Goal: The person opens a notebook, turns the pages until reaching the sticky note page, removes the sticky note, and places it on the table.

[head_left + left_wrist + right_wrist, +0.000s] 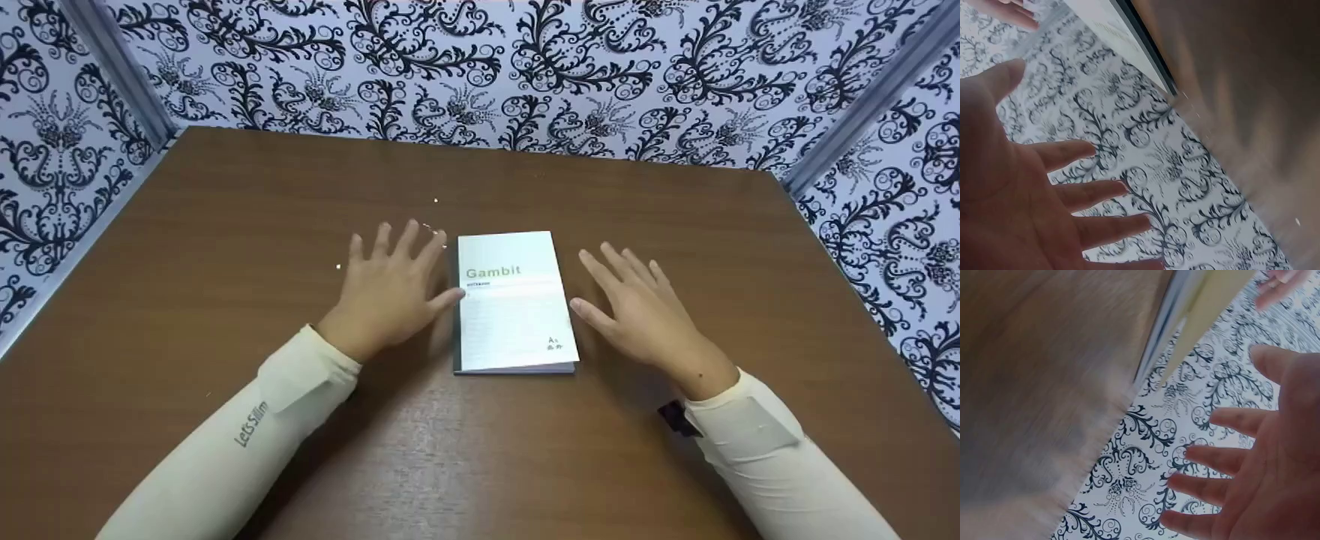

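Note:
A notebook (514, 315) with a white cover, the word Gambit and a dark spine on its left lies on the brown table, its cover lifted slightly at the lower right corner. My left hand (390, 289) is spread beside the spine, the thumb tip overlapping the cover's left edge in the head view. To the right of the notebook, my right hand (637, 307) has its fingers extended and apart, thumb close to the cover's edge. Neither hand holds anything; both palms show bare in the wrist views, with the notebook's edge (1196, 320) near the right one.
The wooden table (300, 180) reaches back to walls (465, 75) covered in black-and-white scroll-patterned paper. Grey strips (120, 71) run along the wall corners. Tiny bright specks (436, 200) show on the table near the left hand. Pale sleeves cover both forearms.

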Available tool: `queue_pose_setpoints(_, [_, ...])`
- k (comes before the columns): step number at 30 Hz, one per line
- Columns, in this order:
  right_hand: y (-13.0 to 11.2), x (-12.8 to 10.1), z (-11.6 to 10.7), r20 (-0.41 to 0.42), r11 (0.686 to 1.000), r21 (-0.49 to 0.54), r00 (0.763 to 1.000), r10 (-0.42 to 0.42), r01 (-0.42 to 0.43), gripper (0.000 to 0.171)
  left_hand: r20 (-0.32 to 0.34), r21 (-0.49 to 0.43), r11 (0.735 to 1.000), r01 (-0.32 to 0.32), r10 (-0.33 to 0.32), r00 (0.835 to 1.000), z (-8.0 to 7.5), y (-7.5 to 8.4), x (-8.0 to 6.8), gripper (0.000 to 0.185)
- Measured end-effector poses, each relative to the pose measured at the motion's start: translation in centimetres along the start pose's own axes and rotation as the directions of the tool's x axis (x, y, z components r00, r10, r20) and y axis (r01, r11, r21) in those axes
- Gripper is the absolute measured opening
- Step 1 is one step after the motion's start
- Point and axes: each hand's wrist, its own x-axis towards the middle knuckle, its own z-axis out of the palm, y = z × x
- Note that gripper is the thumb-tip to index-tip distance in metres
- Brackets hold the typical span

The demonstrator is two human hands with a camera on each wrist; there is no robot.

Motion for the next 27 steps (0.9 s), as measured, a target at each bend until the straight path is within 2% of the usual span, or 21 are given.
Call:
queue_pose_setpoints(4, [-0.2, -0.7, 0.0, 0.016, 1.0, 0.01, 1.0, -0.01, 0.01, 0.066, -0.053, 0.016, 0.997, -0.073, 0.073, 0.996, 0.6, 1.3, -0.6, 0.069])
queue_pose_setpoints(7, [-0.3, -1.1, 0.2, 0.024, 1.0, 0.011, 0.999, -0.025, 0.025, 0.061, -0.101, 0.056, 0.988, -0.141, 0.146, 0.984, 1.0, 2.3, -1.0, 0.064])
queue_pose_setpoints(9, [-0.4, -1.4, 0.2, 0.037, 0.999, 0.017, 0.999, -0.04, 0.039, 0.058, -0.104, 0.071, 0.981, -0.178, 0.185, 0.977, 1.1, 2.9, -1.3, 0.063])
queue_pose_setpoints(11, [-0.5, -1.6, 0.3, 0.06, 0.998, 0.02, 0.997, -0.058, 0.057, 0.058, -0.08, 0.078, 0.975, -0.208, 0.214, 0.974, 1.1, 3.5, -1.7, 0.064])
queue_pose_setpoints(14, [-0.6, -2.0, 0.5, 0.099, 0.995, 0.017, 0.99, -0.097, 0.096, 0.064, 0.011, 0.072, 0.967, -0.244, 0.244, 0.97, 1.1, 4.2, -2.3, 0.068])
queue_pose_setpoints(18, [-0.7, -2.3, 0.9, 0.158, 0.991, 0.008, 0.978, -0.134, 0.134, 0.078, 0.129, 0.047, 0.962, -0.268, 0.26, 0.957, 1.3, 4.8, -2.9, 0.074])
queue_pose_setpoints(24, [-1.0, -2.5, 1.4, 0.193, 0.991, 0.012, 0.972, -0.134, 0.134, 0.093, 0.147, 0.068, 0.954, -0.291, 0.279, 0.949, 1.6, 4.9, -3.2, 0.078])
queue_pose_setpoints(27, [-1.1, -2.4, 1.6, 0.198, 0.99, 0.02, 0.97, -0.141, 0.14, 0.095, 0.121, 0.098, 0.941, -0.323, 0.311, 0.943, 1.8, 4.8, -3.3, 0.072])
